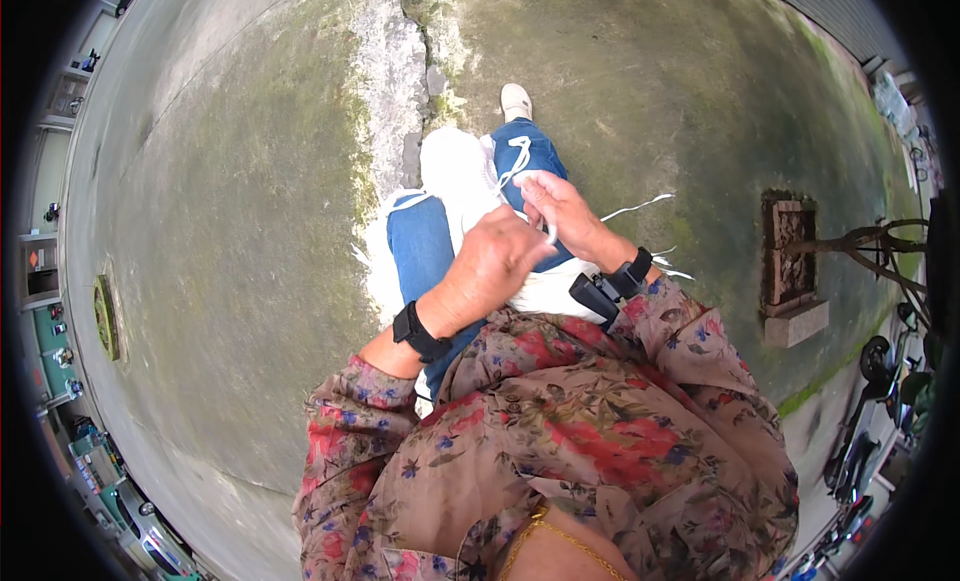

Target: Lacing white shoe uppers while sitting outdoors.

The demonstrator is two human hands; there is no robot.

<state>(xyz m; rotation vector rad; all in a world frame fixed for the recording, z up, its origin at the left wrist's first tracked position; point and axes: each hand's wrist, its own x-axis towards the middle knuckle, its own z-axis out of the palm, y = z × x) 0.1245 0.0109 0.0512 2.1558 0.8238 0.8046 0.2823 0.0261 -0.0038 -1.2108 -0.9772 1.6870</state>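
A white bundle (455, 166) with loose strands lies across my lap, over my blue jeans (418, 243). A thin white strip (518, 156) loops up from it beside my right hand. My left hand (492, 256) is closed over the near side of the bundle, its fingertips on a short bit of white strip between the hands. Close by, my right hand (562, 216) pinches the same kind of strip between thumb and fingers. More white strands (640, 207) stick out to the right. The bundle's underside and some of my fingertips are hidden.
Mossy concrete ground (250, 211) surrounds me, with a cracked pale strip (390, 71) ahead. One beige shoe (516, 102) shows in front. At right stands a brick-edged planter (790, 256) with a bare trunk; motorbikes (855, 441) are parked beyond. Vehicles and shopfronts line the left.
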